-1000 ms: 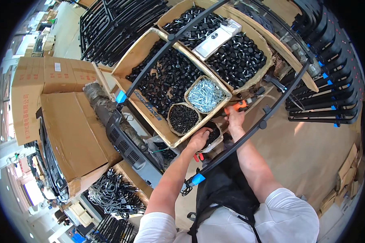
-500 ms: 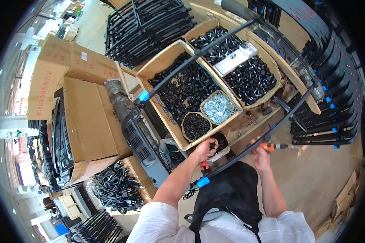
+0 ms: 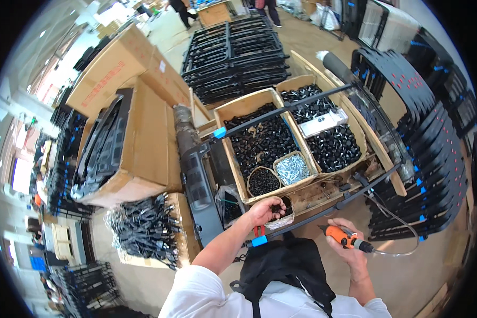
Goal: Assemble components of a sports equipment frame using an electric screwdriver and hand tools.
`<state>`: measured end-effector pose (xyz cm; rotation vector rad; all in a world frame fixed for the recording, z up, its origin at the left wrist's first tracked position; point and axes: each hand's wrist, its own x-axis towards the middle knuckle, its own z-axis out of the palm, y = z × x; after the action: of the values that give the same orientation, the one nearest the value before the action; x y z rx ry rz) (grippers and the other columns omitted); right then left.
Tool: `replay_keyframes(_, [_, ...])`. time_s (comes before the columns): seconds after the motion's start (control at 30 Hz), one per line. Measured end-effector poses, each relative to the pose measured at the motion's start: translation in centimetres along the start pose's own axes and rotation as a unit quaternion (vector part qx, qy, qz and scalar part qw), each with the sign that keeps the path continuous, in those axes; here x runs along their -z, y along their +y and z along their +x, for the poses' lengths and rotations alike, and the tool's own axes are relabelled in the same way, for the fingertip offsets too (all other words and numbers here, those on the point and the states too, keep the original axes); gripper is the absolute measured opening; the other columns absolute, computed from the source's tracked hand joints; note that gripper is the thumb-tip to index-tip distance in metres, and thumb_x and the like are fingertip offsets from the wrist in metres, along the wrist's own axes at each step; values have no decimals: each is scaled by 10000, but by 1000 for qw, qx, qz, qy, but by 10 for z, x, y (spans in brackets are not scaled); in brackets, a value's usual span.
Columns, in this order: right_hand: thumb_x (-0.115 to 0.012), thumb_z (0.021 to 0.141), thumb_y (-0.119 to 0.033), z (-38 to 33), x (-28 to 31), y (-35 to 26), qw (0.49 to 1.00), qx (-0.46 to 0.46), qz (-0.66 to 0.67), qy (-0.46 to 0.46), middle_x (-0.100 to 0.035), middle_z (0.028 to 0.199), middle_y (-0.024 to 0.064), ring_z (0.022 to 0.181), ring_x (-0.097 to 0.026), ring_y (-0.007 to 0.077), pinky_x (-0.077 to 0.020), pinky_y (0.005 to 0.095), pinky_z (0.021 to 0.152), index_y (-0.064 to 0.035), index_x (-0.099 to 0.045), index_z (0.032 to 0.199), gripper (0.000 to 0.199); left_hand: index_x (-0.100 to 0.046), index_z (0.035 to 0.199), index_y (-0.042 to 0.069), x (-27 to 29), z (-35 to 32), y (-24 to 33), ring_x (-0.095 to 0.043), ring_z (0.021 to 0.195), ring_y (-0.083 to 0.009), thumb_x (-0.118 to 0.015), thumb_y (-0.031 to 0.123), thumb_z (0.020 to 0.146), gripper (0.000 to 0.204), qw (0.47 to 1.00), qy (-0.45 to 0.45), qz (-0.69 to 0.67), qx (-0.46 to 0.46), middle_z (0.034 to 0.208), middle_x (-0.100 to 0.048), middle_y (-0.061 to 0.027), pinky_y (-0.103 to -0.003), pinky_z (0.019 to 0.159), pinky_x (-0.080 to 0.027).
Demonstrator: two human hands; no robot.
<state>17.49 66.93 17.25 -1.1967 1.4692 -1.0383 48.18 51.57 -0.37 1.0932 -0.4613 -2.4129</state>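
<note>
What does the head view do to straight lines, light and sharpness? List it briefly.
Head view: heavy fisheye bending, so the black metal bar and carton edges curve toward the dark round rim; bright daylight washes out the upper left floor; the centre is sharp, with the left hand and the right hand on the orange tool clear; the edges go soft and smeared.

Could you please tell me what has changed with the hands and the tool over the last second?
The right hand has drawn the orange power screwdriver back from the black tube frame toward the body, its grip unchanged. The left hand has shifted slightly to a small container of black parts below the cardboard box. The boxes of black parts and the screw basket stayed put.
</note>
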Motion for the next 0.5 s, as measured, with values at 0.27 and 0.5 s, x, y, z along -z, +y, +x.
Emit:
replay_keyframes(0.27, [-837,849,-6,60,-53,-24,969,197,114,-97,-703,1320,147,1193,-684,222,-550,382,1061,-23,-591,1375,581,-662,1147,98,-34,-68,-6,-584,764,-122,-567,236,1119,170,986,54,-14,-157,888,-656,5,-262,642,-449])
replay_keyframes(0.5, [-811,874,0,81,-111,-37,942,232,104,-220,-680,1334,172,1210,-672,247,-548,406,1068,-13,-557,1358,547,-639,1167,101,-61,-143,-21,-600,726,-137,-565,263,1124,183,945,162,-181,-218,908,-700,-23,-261,629,-467])
